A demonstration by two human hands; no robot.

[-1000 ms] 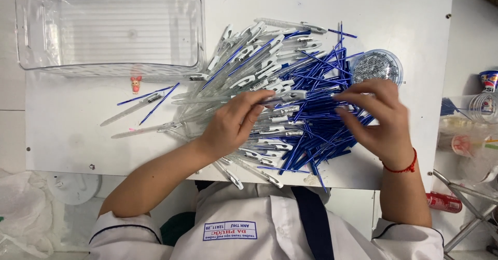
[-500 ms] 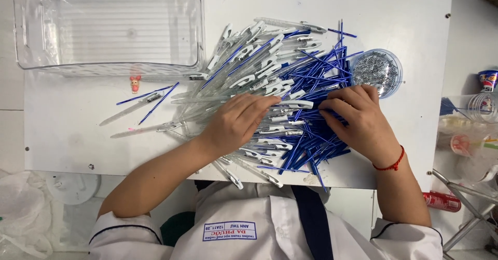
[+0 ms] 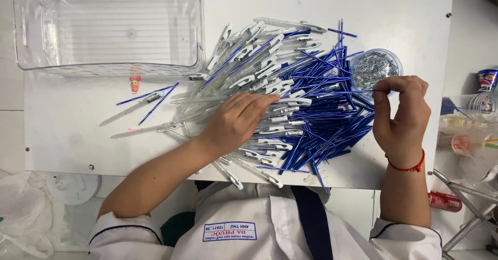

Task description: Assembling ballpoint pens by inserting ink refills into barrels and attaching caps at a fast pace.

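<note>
A big heap of clear pen barrels (image 3: pixel 259 68) and thin blue ink refills (image 3: pixel 332 130) covers the middle of a white table (image 3: pixel 78 146). My left hand (image 3: pixel 236 122) lies flat on the barrels, fingers together and pointing right. My right hand (image 3: pixel 402 117) is raised at the heap's right edge, thumb and forefinger pinched on one blue refill (image 3: pixel 358 91) that runs off to the left. Just behind that hand stands a small round clear dish of tiny metal springs (image 3: pixel 376 68).
A large clear plastic tray (image 3: pixel 111 29) stands at the back left. A small pink figurine (image 3: pixel 135 83) and a few stray barrels and refills (image 3: pixel 150 98) lie in front of it. Cups and clutter (image 3: pixel 480 114) sit off the table's right side.
My right hand has lifted off the blue refills and drawn back to the right with one refill pinched in it. My left hand has stayed on the barrels.
</note>
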